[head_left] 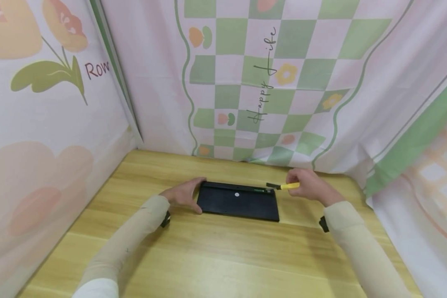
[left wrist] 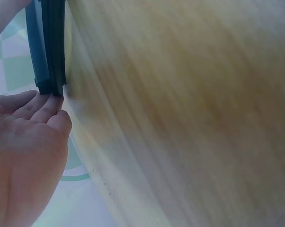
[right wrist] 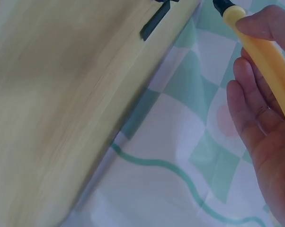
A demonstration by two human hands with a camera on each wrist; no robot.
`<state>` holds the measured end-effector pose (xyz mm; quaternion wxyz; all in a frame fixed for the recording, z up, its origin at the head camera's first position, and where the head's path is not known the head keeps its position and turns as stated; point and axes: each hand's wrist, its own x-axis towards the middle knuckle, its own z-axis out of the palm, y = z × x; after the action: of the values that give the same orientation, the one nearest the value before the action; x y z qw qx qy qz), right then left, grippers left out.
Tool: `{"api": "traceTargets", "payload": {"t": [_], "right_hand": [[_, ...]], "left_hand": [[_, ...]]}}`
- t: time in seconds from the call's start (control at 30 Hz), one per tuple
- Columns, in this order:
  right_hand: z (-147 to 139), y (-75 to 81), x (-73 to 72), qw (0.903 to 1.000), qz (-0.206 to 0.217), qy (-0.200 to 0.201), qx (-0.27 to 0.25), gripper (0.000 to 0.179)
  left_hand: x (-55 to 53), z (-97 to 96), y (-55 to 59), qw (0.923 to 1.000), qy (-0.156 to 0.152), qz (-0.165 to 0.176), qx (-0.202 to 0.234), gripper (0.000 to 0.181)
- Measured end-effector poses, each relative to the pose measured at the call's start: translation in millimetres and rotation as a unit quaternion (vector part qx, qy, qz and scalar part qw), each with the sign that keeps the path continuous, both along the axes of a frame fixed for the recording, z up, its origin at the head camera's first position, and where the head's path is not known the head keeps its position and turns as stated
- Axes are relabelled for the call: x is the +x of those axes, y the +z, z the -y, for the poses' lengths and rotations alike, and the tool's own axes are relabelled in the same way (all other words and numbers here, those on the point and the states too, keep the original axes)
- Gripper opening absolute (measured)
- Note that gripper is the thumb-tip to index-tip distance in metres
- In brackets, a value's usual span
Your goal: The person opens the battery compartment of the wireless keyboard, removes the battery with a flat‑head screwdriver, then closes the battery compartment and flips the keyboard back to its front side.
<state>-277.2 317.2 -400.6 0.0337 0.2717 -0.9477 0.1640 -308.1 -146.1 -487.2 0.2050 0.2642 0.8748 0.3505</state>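
Note:
A flat black rectangular device (head_left: 238,205), like a keyboard lying face down, rests on the wooden table. It has a raised ridge along its far side, a small green part (head_left: 259,190) in that ridge and a white round sticker (head_left: 236,194). My left hand (head_left: 183,194) grips its left end, thumb at the near corner and fingers at the far one. Over the far right corner, my right hand (head_left: 308,185) pinches the yellow handle (right wrist: 265,61) of a slim tool with a black collar (right wrist: 223,5). A narrow black strip (right wrist: 155,21) shows near that corner.
The wooden table (head_left: 223,256) ends at the back against a curtain (head_left: 156,107) printed with green checks. Another hanging cloth (head_left: 41,174) with flower prints closes off the left side, and more fabric (head_left: 428,165) hangs at the right.

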Motion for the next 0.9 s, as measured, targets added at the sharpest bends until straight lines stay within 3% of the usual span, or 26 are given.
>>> {"api": "traceTargets", "payload": {"t": [0.27, 0.57, 0.77, 0.9], "right_hand": [[8.8, 4.2, -7.5, 0.9994, 0.026, 0.002, 0.021, 0.018], [33.1, 26.9, -12.4, 0.9953, 0.052, 0.024, 0.078, 0.021], [58.9, 38.8, -14.2, 0.9904, 0.065, 0.023, 0.12, 0.06], [76.0, 42.5, -13.6, 0.9841, 0.064, 0.005, 0.166, 0.067]], "left_hand": [[1.5, -0.6, 2.7, 0.9999, 0.003, 0.011, 0.007, 0.129], [1.2, -1.0, 3.9, 0.9998, 0.002, 0.019, 0.008, 0.13], [0.7, -1.1, 2.2, 0.9999, 0.002, 0.011, 0.004, 0.13], [2.3, -1.5, 2.3, 0.9999, 0.004, 0.012, 0.005, 0.13]]}}
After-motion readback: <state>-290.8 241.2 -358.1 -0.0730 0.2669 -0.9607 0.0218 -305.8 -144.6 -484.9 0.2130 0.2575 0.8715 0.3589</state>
